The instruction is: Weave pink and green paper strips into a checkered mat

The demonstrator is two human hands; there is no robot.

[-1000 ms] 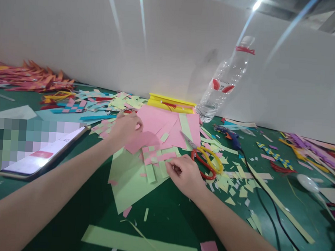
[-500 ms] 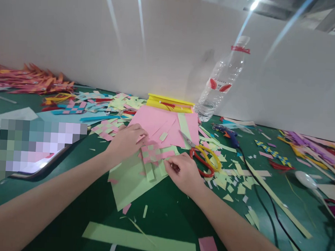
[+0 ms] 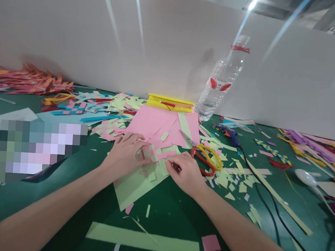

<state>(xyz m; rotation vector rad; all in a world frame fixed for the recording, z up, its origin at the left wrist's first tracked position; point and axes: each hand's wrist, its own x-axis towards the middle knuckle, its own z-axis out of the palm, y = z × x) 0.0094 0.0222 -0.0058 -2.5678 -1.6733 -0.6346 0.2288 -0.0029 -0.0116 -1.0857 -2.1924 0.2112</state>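
Note:
A small weave of pink and light-green paper strips (image 3: 152, 155) lies over a light-green sheet (image 3: 129, 195). My left hand (image 3: 126, 153) grips the left side of the weave, with the thumb on its front and the fingers curved behind. At the right side, my right hand (image 3: 185, 174) is closed, its thumb and forefinger pinching the end of a light-green paper strip (image 3: 163, 167). Behind the hands lie pink paper sheets (image 3: 148, 118). Scissors with red and yellow handles (image 3: 208, 158) rest just beyond my right hand, blades towards the pink paper.
A tilted plastic bottle (image 3: 223, 79) leans at the white partition (image 3: 119, 35). A blue glue gun (image 3: 228, 133) trails a black cable on the right. Paper scraps (image 3: 239, 183) litter the green table (image 3: 74, 214). A blurred-out phone (image 3: 41, 152) is at the left.
My left hand has moved slightly towards me and right, its thumb now over the weave. My right hand keeps nearly the same place, still pinched at the strip.

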